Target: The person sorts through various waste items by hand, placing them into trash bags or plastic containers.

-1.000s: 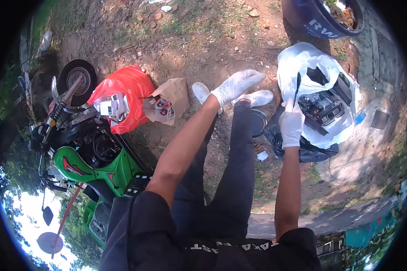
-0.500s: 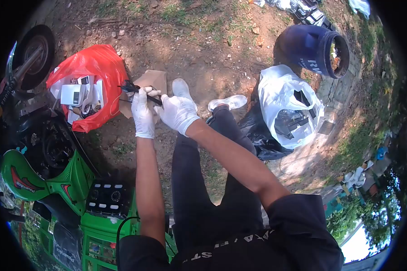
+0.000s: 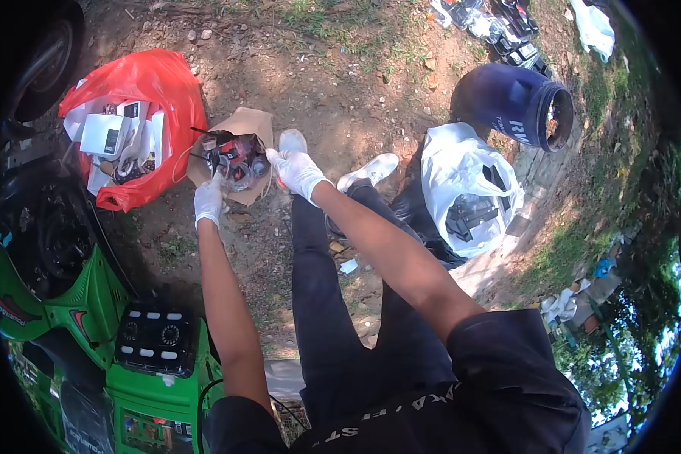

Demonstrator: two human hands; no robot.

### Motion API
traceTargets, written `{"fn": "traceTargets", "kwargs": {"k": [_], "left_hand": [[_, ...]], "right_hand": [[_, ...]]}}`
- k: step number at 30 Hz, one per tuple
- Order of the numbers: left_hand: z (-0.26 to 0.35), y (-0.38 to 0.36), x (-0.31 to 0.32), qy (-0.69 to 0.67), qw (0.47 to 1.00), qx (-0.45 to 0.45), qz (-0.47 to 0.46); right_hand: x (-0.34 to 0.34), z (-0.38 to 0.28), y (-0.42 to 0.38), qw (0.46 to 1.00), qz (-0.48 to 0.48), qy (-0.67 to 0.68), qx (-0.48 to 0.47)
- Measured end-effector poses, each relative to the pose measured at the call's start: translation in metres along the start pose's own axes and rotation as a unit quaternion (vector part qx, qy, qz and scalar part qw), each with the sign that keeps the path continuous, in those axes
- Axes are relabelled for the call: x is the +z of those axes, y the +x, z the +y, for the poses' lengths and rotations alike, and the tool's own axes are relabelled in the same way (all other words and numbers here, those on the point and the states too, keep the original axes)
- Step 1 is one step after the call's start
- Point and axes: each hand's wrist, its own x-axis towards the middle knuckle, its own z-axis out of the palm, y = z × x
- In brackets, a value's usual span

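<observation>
Head view: hands have just come apart; only the left reaches the mixed parts point(image 3: 238, 150).
Mixed parts: inside the paper bag point(image 3: 251, 122).
Left hand point(image 3: 208, 203): at the bag's near edge, grip unclear.
Right hand point(image 3: 299, 173): right of the bag, fingers curled, hold unclear.

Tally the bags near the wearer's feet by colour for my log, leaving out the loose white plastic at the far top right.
Red: 1, the plastic bag
Brown: 1, the paper bag
White: 1, the sack by the blue drum
Black: 1, the liner beside and partly behind the white one
Total: 4
</observation>
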Motion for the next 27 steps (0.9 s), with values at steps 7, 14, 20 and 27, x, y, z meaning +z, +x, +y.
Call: {"fn": "traceTargets", "kwargs": {"k": [7, 14, 20, 27], "left_hand": [[-0.020, 0.001, -0.002, 0.018, 0.996, 0.060, 0.068], [-0.038, -0.035, 0.002, -0.093, 0.984, 0.039, 0.145], [-0.001, -0.053, 0.026, -0.178, 0.957, 0.121, 0.192], [0.115, -0.077, 0.057, -0.140, 0.927, 0.287, 0.197]], "right_hand": [[0.045, -0.008, 0.036, 0.997, -0.054, 0.037, -0.029], [0.037, 0.009, 0.021, 0.992, -0.102, 0.069, 0.006], [-0.040, 0.082, 0.046, 0.942, 0.035, 0.320, -0.091], [-0.265, 0.120, 0.039, 0.851, 0.168, 0.487, -0.103]]}}
